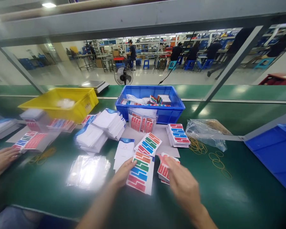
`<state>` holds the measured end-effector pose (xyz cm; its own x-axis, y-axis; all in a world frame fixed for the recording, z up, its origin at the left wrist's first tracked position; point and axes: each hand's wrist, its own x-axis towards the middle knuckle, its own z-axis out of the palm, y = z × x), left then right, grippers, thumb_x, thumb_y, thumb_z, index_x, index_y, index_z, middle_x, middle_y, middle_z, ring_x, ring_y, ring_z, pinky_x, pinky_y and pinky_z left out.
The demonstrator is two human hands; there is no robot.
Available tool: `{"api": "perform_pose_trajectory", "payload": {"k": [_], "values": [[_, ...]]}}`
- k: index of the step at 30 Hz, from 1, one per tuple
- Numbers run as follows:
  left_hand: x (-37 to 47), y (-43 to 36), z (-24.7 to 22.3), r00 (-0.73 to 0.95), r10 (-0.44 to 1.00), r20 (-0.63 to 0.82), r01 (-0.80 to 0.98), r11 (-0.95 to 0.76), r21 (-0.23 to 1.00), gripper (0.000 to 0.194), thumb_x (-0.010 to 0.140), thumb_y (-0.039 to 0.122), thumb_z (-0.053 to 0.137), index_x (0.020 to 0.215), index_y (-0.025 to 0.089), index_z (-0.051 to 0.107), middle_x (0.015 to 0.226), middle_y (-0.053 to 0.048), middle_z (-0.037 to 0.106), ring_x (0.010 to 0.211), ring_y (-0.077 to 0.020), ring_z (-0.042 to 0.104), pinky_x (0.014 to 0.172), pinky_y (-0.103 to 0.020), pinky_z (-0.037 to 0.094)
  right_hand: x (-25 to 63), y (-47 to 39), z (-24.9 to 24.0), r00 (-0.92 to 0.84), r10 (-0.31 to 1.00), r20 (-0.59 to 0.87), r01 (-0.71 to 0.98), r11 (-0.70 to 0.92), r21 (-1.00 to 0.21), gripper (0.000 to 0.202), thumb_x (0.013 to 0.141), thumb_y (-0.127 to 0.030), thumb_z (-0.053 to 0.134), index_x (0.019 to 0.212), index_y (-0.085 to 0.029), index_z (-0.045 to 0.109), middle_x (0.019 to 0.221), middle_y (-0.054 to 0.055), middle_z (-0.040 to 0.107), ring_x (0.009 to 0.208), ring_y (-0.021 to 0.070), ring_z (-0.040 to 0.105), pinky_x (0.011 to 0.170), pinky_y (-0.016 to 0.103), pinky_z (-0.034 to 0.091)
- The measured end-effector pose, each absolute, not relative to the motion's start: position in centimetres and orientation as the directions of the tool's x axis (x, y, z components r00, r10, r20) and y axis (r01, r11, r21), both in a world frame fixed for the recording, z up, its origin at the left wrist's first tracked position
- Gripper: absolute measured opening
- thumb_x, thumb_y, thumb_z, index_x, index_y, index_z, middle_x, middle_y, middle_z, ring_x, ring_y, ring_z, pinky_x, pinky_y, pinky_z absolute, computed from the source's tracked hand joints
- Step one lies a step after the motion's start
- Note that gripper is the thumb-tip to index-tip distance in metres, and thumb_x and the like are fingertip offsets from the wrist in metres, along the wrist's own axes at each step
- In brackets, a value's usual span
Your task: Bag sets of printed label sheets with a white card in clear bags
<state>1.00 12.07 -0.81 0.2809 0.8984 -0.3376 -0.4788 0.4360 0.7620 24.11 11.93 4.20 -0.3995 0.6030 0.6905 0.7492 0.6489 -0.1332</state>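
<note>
Pressing the striped multicolour label sheet [140,171] flat on the green tabletop [228,197], the left hand [122,173] lay open, gripping nothing; the right hand [181,183] pinched a red label sheet [164,170] just right. Blurred motion suggested loose stacked sheets could slide apart.

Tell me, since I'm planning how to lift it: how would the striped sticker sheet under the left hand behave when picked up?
The striped sticker sheet looks thin and flat, so it is probably light and would bend if lifted by one edge. It lies on the smooth green belt, so a push from the left hand would likely slide it. Its glossy face may be slippery.
</note>
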Motion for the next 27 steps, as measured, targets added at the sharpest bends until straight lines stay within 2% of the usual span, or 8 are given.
{"api": "perform_pose_trajectory", "payload": {"k": [2,5,10,13,15,18,21,27], "values": [[2.0,11.8,-0.6,0.29,0.916,-0.276,-0.543,0.395,0.741,0.039,0.088,0.04,0.054,0.116,0.013,0.055,0.118,-0.015,0.061,0.104,-0.0263,0.061,0.093,-0.039,0.046,21.2,10.2,2.6,-0.517,0.59,0.62,0.689,0.717,-0.109,0.041,0.087,-0.006,0.041,0.126,-0.01,0.053,0.125,0.011,0.061,0.119,0.0241,0.054,0.095,0.037,0.048],[2.7,11.4,0.0,0.332,0.928,-0.171,-0.489,0.324,0.81,0.04,0.086,0.034,0.058,0.119,0.013,0.052,0.117,-0.014,0.06,0.105,-0.0254,0.059,0.095,-0.038,0.044,18.7,8.3,0.2,-0.583,0.637,0.505,0.645,0.74,-0.189,0.038,0.089,-0.029,0.048,0.12,-0.011,0.059,0.121,0.012,0.063,0.11,0.0261,0.06,0.091,0.037,0.053],[0.5,9.6,3.9,0.309,0.949,-0.059,0.065,0.041,0.997,0.031,0.09,0.031,0.05,0.117,0.017,0.051,0.11,-0.01,0.063,0.101,-0.0229,0.06,0.089,-0.034,0.045,20.9,8.0,0.5,-0.579,0.629,0.519,0.506,0.776,-0.376,0.044,0.086,-0.023,0.053,0.13,-0.02,0.049,0.126,0.007,0.06,0.117,0.021,0.055,0.099,0.034,0.047],[-0.8,7.6,7.1,0.379,0.924,-0.054,0.603,-0.202,0.772,0.028,0.092,0.024,0.04,0.118,0.024,0.052,0.097,-0.005,0.066,0.091,-0.0212,0.062,0.08,-0.03,0.045,22.5,8.8,1.4,-0.39,0.831,0.396,0.547,0.555,-0.626,0.049,0.088,-0.028,0.052,0.135,-0.023,0.039,0.133,0.008,0.053,0.122,0.0215,0.05,0.101,0.039,0.045],[-0.7,6.4,8.2,0.458,0.885,-0.087,0.767,-0.343,0.542,0.029,0.091,0.021,0.04,0.117,0.024,0.052,0.092,-0.005,0.067,0.085,-0.0214,0.064,0.071,-0.028,0.045,22.5,9.2,0.8,-0.393,0.898,0.2,0.499,0.391,-0.773,0.053,0.088,-0.034,0.052,0.136,-0.025,0.034,0.137,0.008,0.049,0.124,0.0216,0.048,0.103,0.041,0.044],[0.2,5.6,7.6,0.518,0.843,-0.145,0.834,-0.46,0.304,0.019,0.088,0.021,0.044,0.104,0.019,0.054,0.084,-0.005,0.067,0.074,-0.0219,0.065,0.059,-0.029,0.043,21.4,9.3,-1.8,-0.519,0.854,-0.026,0.37,0.196,-0.908,0.057,0.087,-0.038,0.053,0.137,-0.023,0.03,0.139,0.008,0.047,0.128,0.0207,0.043,0.107,0.041,0.037],[1.0,5.4,6.3,0.522,0.835,-0.176,0.849,-0.487,0.206,0.018,0.087,0.021,0.047,0.104,0.018,0.053,0.083,-0.002,0.067,0.068,-0.0216,0.064,0.053,-0.03,0.04,20.3,8.7,-4.1,-0.595,0.792,-0.135,0.291,0.057,-0.955,0.048,0.087,-0.04,0.053,0.129,-0.02,0.043,0.13,0.009,0.056,0.121,0.0208,0.051,0.106,0.035,0.039],[-1.4,4.6,6.8,0.326,0.945,-0.037,0.842,-0.273,0.465,0.024,0.086,0.042,0.055,0.098,0.022,0.058,0.092,-0.002,0.066,0.087,-0.0176,0.062,0.074,-0.026,0.045,20.6,8.3,-4.0,-0.657,0.735,-0.169,0.228,-0.02,-0.973,0.029,0.084,-0.04,0.057,0.105,-0.024,0.069,0.107,0.003,0.07,0.101,0.0208,0.064,0.09,0.021,0.05]]}}
